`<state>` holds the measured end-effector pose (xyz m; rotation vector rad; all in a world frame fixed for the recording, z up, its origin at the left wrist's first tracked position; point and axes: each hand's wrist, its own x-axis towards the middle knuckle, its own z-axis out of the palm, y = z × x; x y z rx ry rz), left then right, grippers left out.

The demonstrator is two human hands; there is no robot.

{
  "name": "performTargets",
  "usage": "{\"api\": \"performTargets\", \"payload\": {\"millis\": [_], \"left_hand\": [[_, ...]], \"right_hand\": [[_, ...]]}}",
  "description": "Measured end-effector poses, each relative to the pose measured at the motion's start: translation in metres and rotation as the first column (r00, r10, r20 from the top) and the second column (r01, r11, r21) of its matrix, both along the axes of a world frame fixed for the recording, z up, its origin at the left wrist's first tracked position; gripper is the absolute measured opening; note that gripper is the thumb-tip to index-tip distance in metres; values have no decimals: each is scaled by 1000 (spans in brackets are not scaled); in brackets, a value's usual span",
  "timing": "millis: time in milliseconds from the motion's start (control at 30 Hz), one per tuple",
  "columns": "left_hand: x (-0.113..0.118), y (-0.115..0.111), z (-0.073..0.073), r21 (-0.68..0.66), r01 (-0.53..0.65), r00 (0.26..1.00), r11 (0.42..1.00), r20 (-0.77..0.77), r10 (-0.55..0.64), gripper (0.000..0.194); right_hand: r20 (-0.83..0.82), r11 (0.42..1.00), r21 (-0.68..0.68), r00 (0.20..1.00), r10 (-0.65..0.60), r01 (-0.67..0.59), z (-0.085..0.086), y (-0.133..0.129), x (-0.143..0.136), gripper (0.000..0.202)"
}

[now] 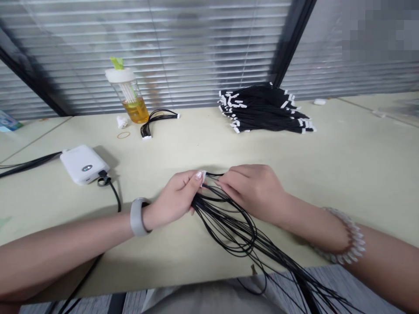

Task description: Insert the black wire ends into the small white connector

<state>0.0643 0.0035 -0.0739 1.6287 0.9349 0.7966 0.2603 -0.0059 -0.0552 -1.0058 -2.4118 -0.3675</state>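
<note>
My left hand pinches a small white connector between thumb and fingers, and a bundle of thin black wires passes through the same grip. From there the wires loop and fan out to the lower right, trailing over the front edge of the table. Just right of the connector, my right hand is closed, its thumb and fingertips pinching a black wire near where it meets the white connector. Part of that wire is hidden behind the fingers.
A pile of black cables with white connectors lies at the back. Further left are a short wire harness, a bottle of amber liquid, crumpled tissue and a rubber band. A white power bank has a black cable plugged in.
</note>
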Motion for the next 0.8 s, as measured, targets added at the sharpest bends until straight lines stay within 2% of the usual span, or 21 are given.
{"api": "performTargets", "payload": {"millis": [267, 600, 700, 800], "left_hand": [[2, 1, 1, 11, 2, 999, 1000, -44, -2, 46], [3, 2, 2, -27, -3, 997, 1000, -80, 1, 48], [3, 3, 1, -69, -37, 996, 997, -84, 31, 49], [2, 5, -1, -107, -90, 994, 990, -66, 83, 48]], "right_hand": [[13, 1000, -23, 1000, 12, -12, 1, 1, -1, 34], [-15, 999, 35, 999, 40, -40, -2, 0, -1, 34], [-57, 999, -25, 998, 38, -40, -1, 1, -1, 35], [-168, 987, -154, 985, 25, -51, 3, 1, 1, 29]]}}
